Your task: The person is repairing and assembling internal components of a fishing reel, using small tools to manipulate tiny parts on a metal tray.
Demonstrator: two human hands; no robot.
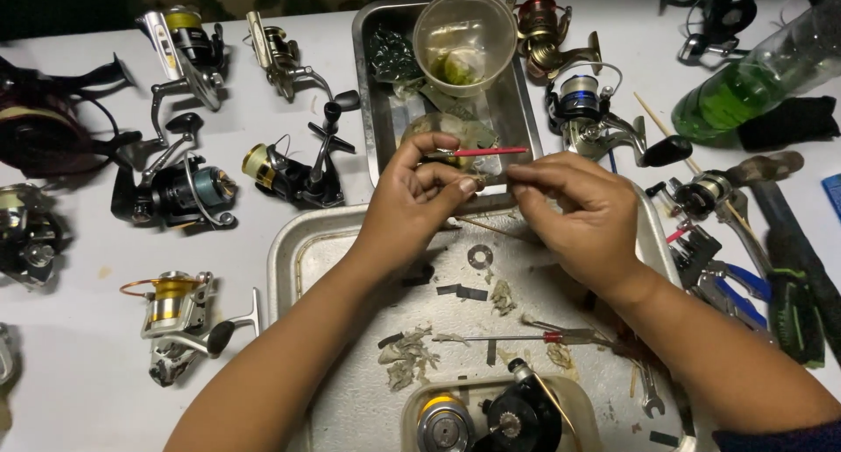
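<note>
My left hand [412,198] is raised over the near metal tray [289,250] and pinches a thin red-handled brush [486,151] that points right. My right hand [578,211] is close beside it, fingertips pinched together near the left thumb; whatever it pinches is too small to make out. Below the hands on the tray lie a small metal washer [479,256], a red-collared pick tool [526,336], bits of dirty tissue [407,356] and dark strips. A partly dismantled black and gold fishing reel [491,417] sits in a container at the tray's near edge.
A deeper metal tray [372,110] behind holds a clear plastic cup [464,40] with greenish residue. Several spinning reels [184,189] lie over the white table at left and back right. A green liquid bottle [762,75], blue-handled pliers [731,286] and a dark tool handle lie at right.
</note>
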